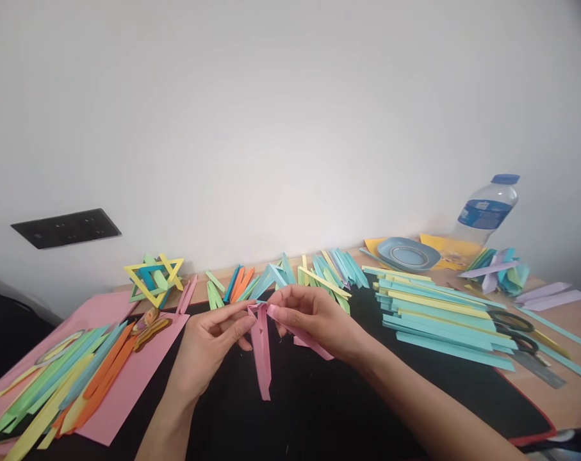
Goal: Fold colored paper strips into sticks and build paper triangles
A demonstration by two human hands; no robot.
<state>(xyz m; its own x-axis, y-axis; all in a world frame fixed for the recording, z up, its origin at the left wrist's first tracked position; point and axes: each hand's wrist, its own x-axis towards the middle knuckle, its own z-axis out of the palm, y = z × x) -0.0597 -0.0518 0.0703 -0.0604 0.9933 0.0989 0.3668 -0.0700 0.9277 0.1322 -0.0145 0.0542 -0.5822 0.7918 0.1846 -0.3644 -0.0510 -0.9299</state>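
Observation:
Over the black mat point(348, 410) my two hands meet at the top of a folded pink paper strip point(261, 358), whose length hangs down between them. My left hand point(213, 346) pinches the strip's upper left end with thumb and fingers. On the other side, my right hand point(314, 320) is closed on the upper right part of the same strip. Another pink strip point(312, 342) shows below my right hand; whether it joins the first is hidden by the fingers. Just behind the hands lie folded blue strips point(271, 278).
Several colored strips point(69, 378) lie on pink sheets point(127, 397) at left, near a yellow paper star point(153, 282). At right are a pile of blue and yellow strips point(439, 317), scissors point(515, 333), a blue dish point(408, 254) and a water bottle point(487, 208). A wall stands behind.

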